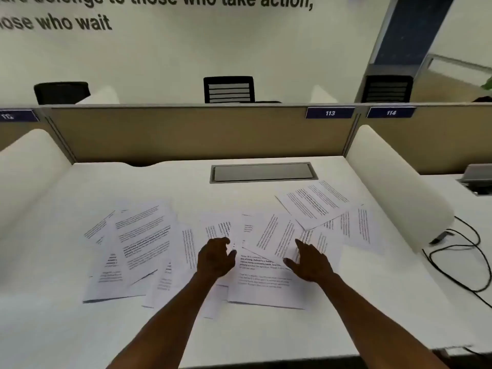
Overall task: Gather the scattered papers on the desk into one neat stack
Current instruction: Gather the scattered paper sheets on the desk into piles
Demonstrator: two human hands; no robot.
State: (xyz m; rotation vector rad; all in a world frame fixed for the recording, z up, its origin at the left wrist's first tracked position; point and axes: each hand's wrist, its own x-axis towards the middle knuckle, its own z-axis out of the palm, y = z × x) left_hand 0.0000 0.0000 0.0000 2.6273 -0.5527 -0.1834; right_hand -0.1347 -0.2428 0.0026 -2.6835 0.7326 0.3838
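Note:
Several printed white papers lie scattered and overlapping across the white desk point(266, 331). One cluster point(138, 243) sits at the left, a sheet point(263, 286) lies in the middle, and a tilted sheet point(315, 202) rests at the far right. My left hand point(215, 258) hovers over the middle papers with fingers curled and apart, holding nothing. My right hand point(310, 262) is beside it, fingers spread over the centre sheets, holding nothing. Whether either hand touches the paper is unclear.
A grey cable hatch point(262, 172) is set into the desk behind the papers. A tan partition point(199, 131) closes the back, with white rounded dividers at the left point(29, 166) and right point(394, 179). Black cables point(463, 251) trail on the neighbouring desk at right.

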